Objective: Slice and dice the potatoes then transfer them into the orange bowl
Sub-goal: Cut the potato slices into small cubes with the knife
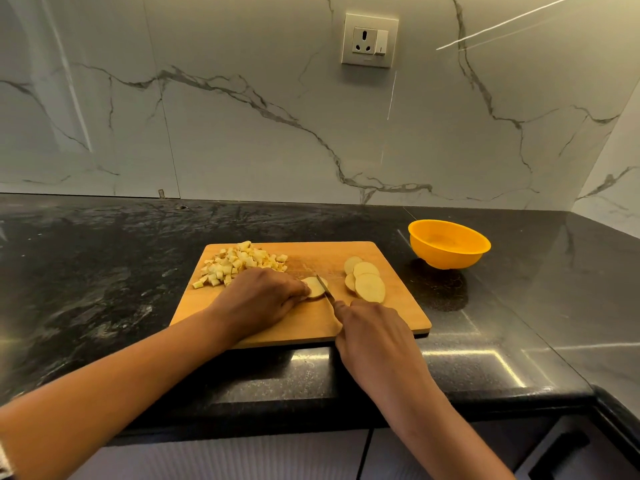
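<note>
The left hand (263,296) holds a slice (313,287) down at the middle of the board (311,327), its grip curled over the piece. The right hand (374,334) has its grip closed on the knife (325,291), whose blade sits on that slice, just beside the left fingertips. That closeness is the main risk: the fingertips are hidden under the knuckles, so they may lie in the blade's path, and a slip on the wet cut face could reach them. The slice is small and could also skid or flip under pressure, giving uneven pieces.

More slices (367,284) overlap near the board's right edge. A sweep of the right hand could knock them onto the table (104,271). The dice (239,265) are heaped at the far left corner, some right at the edge, and could spill off. The bowl (446,254) stands on the table past the far right corner, apart from the board and apparently empty, so pieces could drop in the gap during transfer.
</note>
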A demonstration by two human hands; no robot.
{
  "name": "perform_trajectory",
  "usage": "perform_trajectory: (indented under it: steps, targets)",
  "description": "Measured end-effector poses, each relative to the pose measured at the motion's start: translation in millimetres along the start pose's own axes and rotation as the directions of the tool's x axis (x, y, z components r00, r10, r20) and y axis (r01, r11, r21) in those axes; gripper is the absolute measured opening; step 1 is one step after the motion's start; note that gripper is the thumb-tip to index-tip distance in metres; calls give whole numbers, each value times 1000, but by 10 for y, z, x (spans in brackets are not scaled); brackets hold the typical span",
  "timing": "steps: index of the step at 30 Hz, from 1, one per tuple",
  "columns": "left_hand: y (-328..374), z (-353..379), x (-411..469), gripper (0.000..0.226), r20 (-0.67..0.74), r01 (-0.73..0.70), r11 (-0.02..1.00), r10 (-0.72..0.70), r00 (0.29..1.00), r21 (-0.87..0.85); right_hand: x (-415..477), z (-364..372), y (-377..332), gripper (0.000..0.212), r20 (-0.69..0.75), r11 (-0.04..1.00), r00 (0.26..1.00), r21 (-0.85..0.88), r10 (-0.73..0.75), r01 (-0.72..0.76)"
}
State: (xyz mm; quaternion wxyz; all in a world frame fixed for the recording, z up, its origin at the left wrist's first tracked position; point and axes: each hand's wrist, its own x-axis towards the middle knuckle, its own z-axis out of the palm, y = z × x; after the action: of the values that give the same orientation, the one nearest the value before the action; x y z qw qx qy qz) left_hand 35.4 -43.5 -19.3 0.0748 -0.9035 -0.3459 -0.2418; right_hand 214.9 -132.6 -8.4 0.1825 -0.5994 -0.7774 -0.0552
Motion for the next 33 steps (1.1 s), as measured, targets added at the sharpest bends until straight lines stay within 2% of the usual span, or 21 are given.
perform_trajectory:
  steps: [7,13,17,25,33]
  targets:
    - [21,-19,-10,22,-9,4,1000,-4,1000,-20,206,135,4,45,-20,996,997,63,70,-69]
    - [12,-7,-2,23,4,18,999,-18,1000,-37,105,76,22,45,-54,996,998,89,19,-14]
    - [10,-4,-4,23,-5,21,999,-21,1000,-44,90,11,8,41,-44,997,999,76,-3,6]
    - [14,15,-9,19,-25,28,1000,-28,999,-15,194,-70,-196,21,92,998,996,-65,-5,11]
    - [6,27,3,25,-3,67,997,-67,998,-36,-86,-48,-114,37,77,1000,997,-24,-16,18]
